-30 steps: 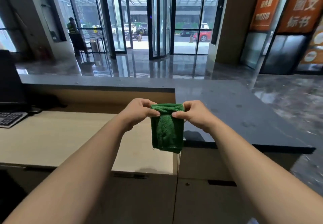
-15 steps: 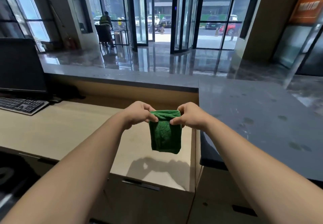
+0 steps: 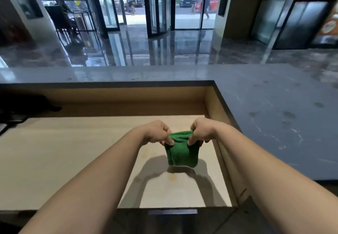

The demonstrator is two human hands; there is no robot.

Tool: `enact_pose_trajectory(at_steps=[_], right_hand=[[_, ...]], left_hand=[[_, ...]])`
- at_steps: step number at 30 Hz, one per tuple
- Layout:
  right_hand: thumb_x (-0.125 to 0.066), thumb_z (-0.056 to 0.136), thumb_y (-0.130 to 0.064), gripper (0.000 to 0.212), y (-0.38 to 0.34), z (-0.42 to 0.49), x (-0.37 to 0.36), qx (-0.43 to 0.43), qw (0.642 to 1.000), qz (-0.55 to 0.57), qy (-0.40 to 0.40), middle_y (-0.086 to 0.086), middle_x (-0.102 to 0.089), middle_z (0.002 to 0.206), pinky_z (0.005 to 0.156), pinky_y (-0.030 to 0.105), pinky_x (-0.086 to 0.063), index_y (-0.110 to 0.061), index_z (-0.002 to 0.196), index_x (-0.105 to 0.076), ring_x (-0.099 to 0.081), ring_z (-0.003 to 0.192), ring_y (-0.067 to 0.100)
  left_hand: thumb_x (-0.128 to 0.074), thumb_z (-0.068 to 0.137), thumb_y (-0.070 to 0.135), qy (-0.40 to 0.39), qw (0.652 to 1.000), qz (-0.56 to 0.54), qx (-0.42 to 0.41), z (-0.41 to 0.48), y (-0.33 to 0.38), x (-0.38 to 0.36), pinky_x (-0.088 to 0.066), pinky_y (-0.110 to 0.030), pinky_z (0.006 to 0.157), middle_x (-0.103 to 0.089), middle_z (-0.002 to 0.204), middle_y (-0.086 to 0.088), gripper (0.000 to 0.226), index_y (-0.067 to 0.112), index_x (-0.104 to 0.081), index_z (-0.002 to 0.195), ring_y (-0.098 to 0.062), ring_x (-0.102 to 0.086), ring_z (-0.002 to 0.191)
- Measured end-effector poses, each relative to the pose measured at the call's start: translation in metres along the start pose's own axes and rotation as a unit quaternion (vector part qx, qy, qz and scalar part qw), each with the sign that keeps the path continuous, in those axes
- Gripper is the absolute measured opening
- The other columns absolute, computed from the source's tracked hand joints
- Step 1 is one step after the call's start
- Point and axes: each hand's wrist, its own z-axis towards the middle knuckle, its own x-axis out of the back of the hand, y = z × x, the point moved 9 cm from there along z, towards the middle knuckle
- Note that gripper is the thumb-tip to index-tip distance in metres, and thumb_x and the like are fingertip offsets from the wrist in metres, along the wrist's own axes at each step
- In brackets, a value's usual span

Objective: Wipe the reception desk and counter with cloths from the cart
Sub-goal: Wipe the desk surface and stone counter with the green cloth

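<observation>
Both hands hold a folded green cloth (image 3: 181, 151) over the desk.

The left hand (image 3: 155, 133) and right hand (image 3: 201, 132) pinch its top corners, fingers closed tight on the fabric. It hangs above the pale desk (image 3: 73, 151), its bottom edge seemingly just clear, beside the dark counter (image 3: 274, 115).

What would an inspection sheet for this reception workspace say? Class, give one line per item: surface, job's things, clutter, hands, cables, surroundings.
Surface: pale desk with yellowish stains; raised dark counter with smudges.
Job's things: folded green cloth, held just above the desk; cart not in view.
Clutter: dark items at the far left edge, too dim to identify.
Hands: left hand and right hand each pinch a top corner of the cloth.
Cables: nothing seen.
Surroundings: glossy lobby floor, glass doors, cars outside.
</observation>
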Motion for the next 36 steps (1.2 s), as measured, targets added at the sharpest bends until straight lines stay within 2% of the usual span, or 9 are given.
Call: enact_pose_trajectory(at_steps=[8,10,12,14,17,20,26,33,36], right_hand=[[-0.079,0.080,-0.018,0.017,0.010,0.008,-0.027,-0.106,0.992,0.064,-0.033,0.006,-0.068,0.073,0.050,0.022,-0.044,-0.006,0.081,-0.067,-0.063,0.057,0.014],[-0.079,0.080,-0.016,0.017,0.014,0.015,-0.035,-0.121,0.990,0.077,-0.007,0.008,-0.067,0.072,0.050,0.022,-0.042,-0.005,0.079,-0.066,-0.063,0.059,0.017],[-0.078,0.079,-0.015,0.022,0.017,0.024,-0.042,-0.132,0.988,0.076,0.031,0.009,-0.063,0.068,0.049,0.023,-0.039,-0.006,0.069,-0.061,-0.059,0.058,0.020],[-0.077,0.079,-0.017,0.025,0.019,0.030,-0.047,-0.142,0.986,0.053,0.076,0.007,-0.060,0.069,0.055,0.026,-0.041,-0.008,0.067,-0.058,-0.057,0.065,0.023],[-0.073,0.082,-0.024,0.018,0.026,0.034,-0.054,-0.158,0.977,0.034,0.139,0.007,-0.063,0.087,0.068,0.029,-0.045,-0.009,0.083,-0.063,-0.061,0.086,0.029],[-0.067,0.084,-0.022,0.017,0.035,0.033,-0.058,-0.169,0.966,0.044,0.191,0.007,-0.067,0.100,0.073,0.031,-0.049,-0.012,0.097,-0.065,-0.062,0.094,0.029],[-0.056,0.091,-0.022,0.038,0.035,0.018,-0.075,-0.154,0.947,0.041,0.277,0.000,-0.068,0.114,0.080,0.033,-0.049,-0.025,0.129,-0.054,-0.060,0.105,0.025],[-0.048,0.097,-0.035,0.052,0.003,0.003,-0.117,-0.064,0.955,-0.098,0.271,0.001,-0.057,0.132,0.095,0.034,-0.036,-0.020,0.146,-0.036,-0.042,0.124,0.024],[-0.043,0.099,-0.042,0.058,-0.005,0.009,-0.133,-0.044,0.956,-0.129,0.261,0.002,-0.040,0.147,0.106,0.034,-0.028,-0.022,0.151,-0.026,-0.030,0.135,0.023]], left_hand=[[-0.076,0.080,0.013,-0.153,0.987,0.041,-0.004,0.027,-0.021,-0.007,-0.027,-0.021,0.046,-0.066,0.083,-0.007,0.018,0.011,-0.063,0.092,-0.015,-0.062,0.069],[-0.075,0.081,0.009,-0.132,0.990,0.040,-0.018,0.036,-0.029,-0.011,-0.041,-0.022,0.045,-0.061,0.083,-0.013,0.017,0.010,-0.060,0.090,-0.016,-0.062,0.068],[-0.076,0.079,0.007,-0.066,0.996,0.043,-0.037,0.049,-0.040,-0.010,-0.059,-0.033,0.068,-0.064,0.085,-0.014,0.016,0.006,-0.061,0.083,-0.022,-0.065,0.076],[-0.079,0.076,0.012,0.008,0.996,0.068,-0.050,0.058,-0.050,-0.008,-0.057,-0.038,0.080,-0.070,0.090,-0.012,0.014,0.011,-0.066,0.081,-0.026,-0.067,0.086],[-0.074,0.079,0.013,0.058,0.993,0.056,-0.080,0.063,-0.060,-0.011,-0.055,-0.038,0.084,-0.071,0.098,-0.006,0.015,0.020,-0.068,0.091,-0.023,-0.066,0.091],[-0.070,0.083,0.016,0.083,0.991,0.050,-0.093,0.058,-0.076,-0.005,-0.050,-0.039,0.095,-0.067,0.117,-0.004,0.039,0.018,-0.063,0.121,-0.019,-0.062,0.107],[-0.069,0.081,0.036,0.124,0.967,0.214,-0.054,0.025,-0.116,0.020,-0.032,-0.033,0.106,-0.054,0.139,0.003,0.071,0.023,-0.041,0.144,-0.018,-0.049,0.128],[-0.077,0.054,0.067,0.098,0.951,0.293,0.019,-0.007,-0.156,0.000,-0.030,-0.035,0.095,-0.051,0.117,0.003,0.084,0.021,-0.044,0.115,-0.020,-0.048,0.112],[-0.072,0.059,0.072,0.066,0.943,0.326,0.024,-0.009,-0.169,-0.017,-0.016,-0.039,0.114,-0.023,0.156,-0.002,0.118,0.014,-0.021,0.148,-0.019,-0.019,0.144]])
